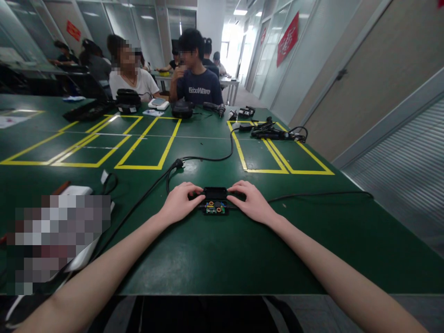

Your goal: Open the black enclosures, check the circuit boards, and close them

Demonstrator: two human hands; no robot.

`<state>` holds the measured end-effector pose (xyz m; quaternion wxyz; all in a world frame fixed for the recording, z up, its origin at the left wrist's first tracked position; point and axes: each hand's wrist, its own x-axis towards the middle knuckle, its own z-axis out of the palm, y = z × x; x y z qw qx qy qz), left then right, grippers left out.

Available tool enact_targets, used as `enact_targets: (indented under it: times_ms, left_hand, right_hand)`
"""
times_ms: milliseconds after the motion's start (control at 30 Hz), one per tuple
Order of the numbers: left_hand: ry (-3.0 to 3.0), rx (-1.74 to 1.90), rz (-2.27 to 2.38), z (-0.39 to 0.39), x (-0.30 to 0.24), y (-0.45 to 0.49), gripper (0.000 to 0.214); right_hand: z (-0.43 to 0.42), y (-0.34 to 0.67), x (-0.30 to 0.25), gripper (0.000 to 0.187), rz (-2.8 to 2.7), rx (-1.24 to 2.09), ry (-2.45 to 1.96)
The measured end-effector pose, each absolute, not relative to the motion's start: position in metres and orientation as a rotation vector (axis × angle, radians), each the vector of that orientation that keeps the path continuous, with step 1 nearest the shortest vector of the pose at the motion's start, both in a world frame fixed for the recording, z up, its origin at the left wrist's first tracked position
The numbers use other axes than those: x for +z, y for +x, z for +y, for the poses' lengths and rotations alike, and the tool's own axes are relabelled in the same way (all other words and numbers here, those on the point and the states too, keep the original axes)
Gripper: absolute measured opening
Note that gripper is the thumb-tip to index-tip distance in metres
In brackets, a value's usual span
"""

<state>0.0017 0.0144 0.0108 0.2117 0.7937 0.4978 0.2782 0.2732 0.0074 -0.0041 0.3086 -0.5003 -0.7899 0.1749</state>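
A black plastic cover (pixel 215 193), the half shell of a small case, is pinched at its two ends by my hands. My left hand (pixel 181 203) has its thumb and fingers closed on the left end. On the right end, the thumb and fingers of my right hand (pixel 252 202) are closed likewise. Just nearer to me lies a power adapter's circuit board (pixel 215 208), with copper coils and other parts, in the lower black half shell. A black cable (pixel 315 194) runs off to the right from the case. Whether the cover touches the lower shell I cannot tell.
Yellow tape rectangles (pixel 161 159) mark the green table (pixel 222 259). A plug (pixel 178 163) and its black cord lie beyond my left hand. Black devices with cables (pixel 274 132) lie at the far right. Two people (pixel 196 81) sit across the table. A blurred-out item stands at left.
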Motion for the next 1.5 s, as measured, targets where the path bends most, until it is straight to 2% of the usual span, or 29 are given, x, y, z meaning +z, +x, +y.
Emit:
enact_targets:
  times_ms: [267, 500, 767, 1067, 1500]
  left_hand:
    - [1.899, 0.949, 1.209, 0.013, 0.009, 0.003, 0.017]
    - [1.875, 0.956, 1.188, 0.01, 0.016, 0.006, 0.017]
    - [1.911, 0.947, 1.208, 0.008, 0.02, 0.008, 0.011]
    - [1.943, 0.95, 1.202, 0.008, 0.021, 0.006, 0.009]
    - [1.938, 0.899, 1.212, 0.01, 0.022, 0.004, 0.02]
  right_hand:
    - [0.003, 0.265, -0.003, 0.02, -1.762, 0.928, -1.226]
    - [0.002, 0.265, -0.002, 0.038, -1.464, 1.258, -1.2]
    - [0.002, 0.264, -0.001, 0.042, -1.41, 1.305, -1.207]
    - [0.002, 0.264, -0.001, 0.037, -1.464, 1.288, -1.171]
    - [-0.001, 0.266, 0.004, 0.029, -1.585, 1.23, -1.159]
